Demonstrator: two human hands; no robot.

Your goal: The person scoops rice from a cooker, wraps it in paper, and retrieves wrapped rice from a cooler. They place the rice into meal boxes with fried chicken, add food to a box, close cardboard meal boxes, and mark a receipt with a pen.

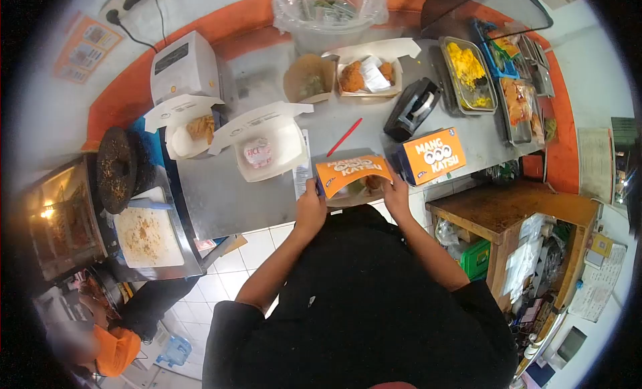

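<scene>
Between my two hands is an orange-topped takeaway box (352,170) printed "MANG KATSU", at the table's near edge. Its lid bows upward and food shows through the gap at the front. My left hand (311,207) grips the left side, and my right hand (397,193) the right side, fingers partly hidden behind the box. Just right of it sits a second orange box (435,156), lid down. Beyond lie a red pen (344,137) and a black tape dispenser (412,109). To the left, a white box (271,151) with its lid up contains a wrapped round packet (257,153).
Two more lid-up boxes with fried food stand at the back (369,88) and left (192,136). A metal tray (493,98) of yellow food is at the right. A cutting board (144,238) lies left. A person in orange (114,349) crouches at lower left.
</scene>
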